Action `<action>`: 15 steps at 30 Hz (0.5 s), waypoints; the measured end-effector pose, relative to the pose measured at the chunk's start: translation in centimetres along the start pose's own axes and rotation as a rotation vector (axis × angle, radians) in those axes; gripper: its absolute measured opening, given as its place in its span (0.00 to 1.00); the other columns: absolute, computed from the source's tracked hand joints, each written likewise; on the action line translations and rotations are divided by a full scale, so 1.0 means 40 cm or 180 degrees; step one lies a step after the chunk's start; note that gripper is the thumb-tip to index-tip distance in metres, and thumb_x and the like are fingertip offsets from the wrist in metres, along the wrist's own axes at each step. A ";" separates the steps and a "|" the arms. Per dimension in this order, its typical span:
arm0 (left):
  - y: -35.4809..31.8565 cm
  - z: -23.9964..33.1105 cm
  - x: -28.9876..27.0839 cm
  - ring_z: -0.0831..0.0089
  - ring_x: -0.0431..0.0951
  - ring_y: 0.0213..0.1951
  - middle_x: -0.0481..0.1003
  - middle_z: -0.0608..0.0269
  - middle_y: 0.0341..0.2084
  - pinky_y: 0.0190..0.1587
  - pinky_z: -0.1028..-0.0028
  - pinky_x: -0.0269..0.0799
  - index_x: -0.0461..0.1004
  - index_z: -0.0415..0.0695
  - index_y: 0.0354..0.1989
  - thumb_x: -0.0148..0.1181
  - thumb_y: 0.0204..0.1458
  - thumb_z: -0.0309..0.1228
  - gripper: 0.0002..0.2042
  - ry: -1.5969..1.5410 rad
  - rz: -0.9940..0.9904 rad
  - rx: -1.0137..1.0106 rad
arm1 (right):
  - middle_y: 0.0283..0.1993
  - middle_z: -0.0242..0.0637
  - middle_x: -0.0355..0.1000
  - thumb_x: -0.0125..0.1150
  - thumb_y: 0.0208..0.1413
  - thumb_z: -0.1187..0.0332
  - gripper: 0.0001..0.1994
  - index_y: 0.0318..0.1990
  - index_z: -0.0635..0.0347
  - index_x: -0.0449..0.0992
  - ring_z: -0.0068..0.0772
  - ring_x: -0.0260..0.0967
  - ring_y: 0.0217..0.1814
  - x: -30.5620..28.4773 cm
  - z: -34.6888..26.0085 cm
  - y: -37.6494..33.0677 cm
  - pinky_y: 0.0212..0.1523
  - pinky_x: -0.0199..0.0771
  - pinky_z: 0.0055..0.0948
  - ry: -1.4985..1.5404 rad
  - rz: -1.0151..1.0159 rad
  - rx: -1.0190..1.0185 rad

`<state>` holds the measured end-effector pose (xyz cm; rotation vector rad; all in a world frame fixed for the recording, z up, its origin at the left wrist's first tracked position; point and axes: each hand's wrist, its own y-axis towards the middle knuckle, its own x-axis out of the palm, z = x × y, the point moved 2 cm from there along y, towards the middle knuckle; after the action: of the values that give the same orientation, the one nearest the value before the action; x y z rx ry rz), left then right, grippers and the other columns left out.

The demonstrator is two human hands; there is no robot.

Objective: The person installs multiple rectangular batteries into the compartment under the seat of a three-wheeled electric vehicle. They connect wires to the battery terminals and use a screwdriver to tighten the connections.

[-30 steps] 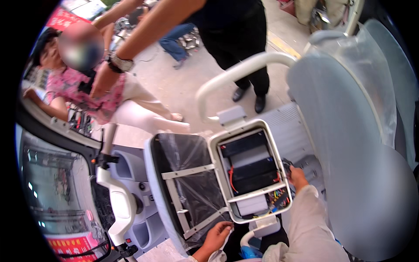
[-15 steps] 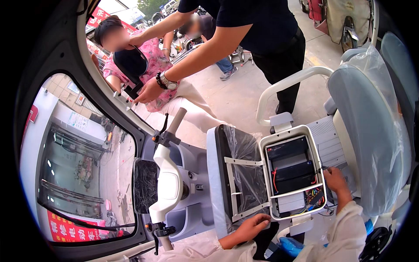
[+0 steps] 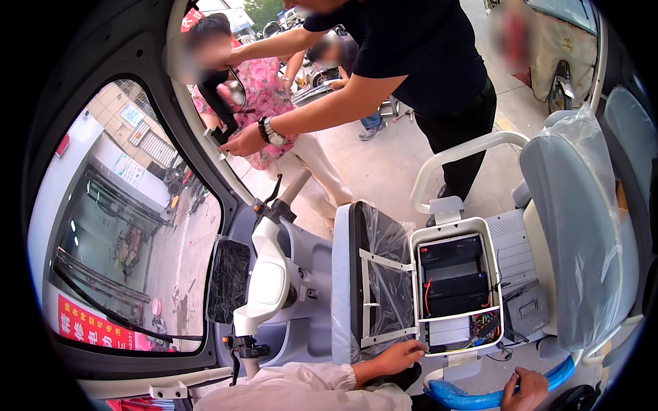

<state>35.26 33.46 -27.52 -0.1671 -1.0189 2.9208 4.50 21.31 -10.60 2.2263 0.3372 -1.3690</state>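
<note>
Beyond both hands [image 3: 399, 356] [image 3: 525, 391], the open box [image 3: 449, 230]

Pale paved ground [image 3: 384, 164] in daylight, glass shopfront [image 3: 103, 233] in a white wall [image 3: 68, 168], green trees [image 3: 262, 9]

An open, white-rimmed rectangular box [image 3: 491, 257] holds two black blocks [image 3: 451, 251], one beyond the other, with tangled coloured wires [image 3: 487, 325] at near right, and a curved, blue-wrapped rail [image 3: 460, 396] runs along its near side.

Illumination: bright, diffuse daylight. Glare: plastic seat cover [image 3: 576, 219], 3 o'clock. Distortion: windshield frame [image 3: 137, 61] bowed, 10 o'clock; corners black. Blur: soft patch between 1 and 2 o'clock. Centre: sharp.
</note>
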 end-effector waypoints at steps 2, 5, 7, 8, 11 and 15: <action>0.005 0.008 0.013 0.67 0.78 0.47 0.78 0.55 0.44 0.51 0.70 0.71 0.73 0.42 0.53 0.53 0.63 0.36 0.15 0.0158 -0.0022 0.0043 | 0.21 0.37 0.68 0.62 0.53 0.70 0.07 0.38 0.56 0.83 0.43 0.67 0.22 0.002 0.003 -0.014 0.26 0.67 0.41 -0.0037 0.0053 0.0037; 0.011 -0.001 0.038 0.68 0.78 0.48 0.78 0.55 0.44 0.52 0.70 0.71 0.72 0.40 0.53 0.53 0.63 0.36 0.15 0.0304 -0.0155 0.0038 | 0.22 0.37 0.68 0.62 0.53 0.70 0.07 0.38 0.56 0.83 0.43 0.67 0.23 0.005 -0.004 -0.024 0.26 0.67 0.41 -0.0158 0.0071 0.0013; 0.005 -0.011 0.047 0.70 0.77 0.51 0.78 0.56 0.45 0.56 0.72 0.69 0.71 0.37 0.55 0.50 0.65 0.35 0.16 0.0343 -0.0311 0.0032 | 0.23 0.38 0.69 0.62 0.53 0.71 0.07 0.38 0.55 0.83 0.44 0.67 0.23 0.008 -0.010 -0.028 0.26 0.67 0.41 -0.0209 0.0096 -0.0020; 0.003 -0.018 0.047 0.70 0.77 0.51 0.78 0.55 0.46 0.56 0.72 0.69 0.71 0.38 0.55 0.50 0.65 0.35 0.16 0.0330 -0.0328 0.0056 | 0.23 0.38 0.69 0.62 0.53 0.71 0.07 0.38 0.55 0.83 0.44 0.67 0.24 0.010 -0.017 -0.030 0.27 0.67 0.41 -0.0209 0.0117 -0.0035; 0.000 -0.032 0.045 0.69 0.77 0.52 0.78 0.55 0.46 0.56 0.72 0.69 0.71 0.39 0.54 0.50 0.66 0.36 0.16 0.0368 -0.0371 -0.0013 | 0.23 0.39 0.69 0.61 0.53 0.70 0.06 0.37 0.55 0.82 0.46 0.67 0.23 0.015 -0.031 -0.038 0.26 0.68 0.42 -0.0188 0.0215 -0.0004; 0.045 -0.003 0.082 0.58 0.78 0.50 0.77 0.50 0.45 0.54 0.65 0.71 0.74 0.43 0.51 0.54 0.61 0.39 0.16 0.0773 -0.0357 0.0465 | 0.27 0.43 0.72 0.63 0.45 0.72 0.08 0.34 0.63 0.79 0.47 0.69 0.29 0.023 0.062 -0.095 0.34 0.66 0.43 -0.0148 0.0234 0.0179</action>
<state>32.01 32.39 -29.02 -0.4312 -0.7512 2.7730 1.31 23.13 -13.41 2.2253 0.2007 -1.4049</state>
